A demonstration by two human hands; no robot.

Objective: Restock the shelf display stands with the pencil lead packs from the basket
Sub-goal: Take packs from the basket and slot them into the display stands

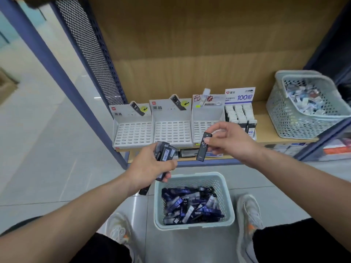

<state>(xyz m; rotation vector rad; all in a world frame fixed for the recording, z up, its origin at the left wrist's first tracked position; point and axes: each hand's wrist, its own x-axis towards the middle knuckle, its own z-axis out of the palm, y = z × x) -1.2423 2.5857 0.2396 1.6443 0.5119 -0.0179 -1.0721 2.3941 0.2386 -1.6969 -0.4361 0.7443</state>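
Observation:
A pale green basket [192, 177] on the floor between my feet holds many dark pencil lead packs [190, 205]. My left hand [150, 168] grips a bunch of lead packs [165, 151] above the basket's left rim. My right hand [230, 141] pinches a single black lead pack [203, 148] marked 0.7, hanging upright in front of the shelf edge. On the shelf stand three white slotted display stands, the left [133, 133], the middle [171, 130] and the third [204, 128], all with bare slots.
A fourth stand [240, 112] at the right holds rows of white-capped packs. A second mesh basket [303, 109] with mixed small packs sits at the shelf's right end. A blue upright post [62, 73] and perforated side panel bound the shelf on the left. A lower shelf holds boxes.

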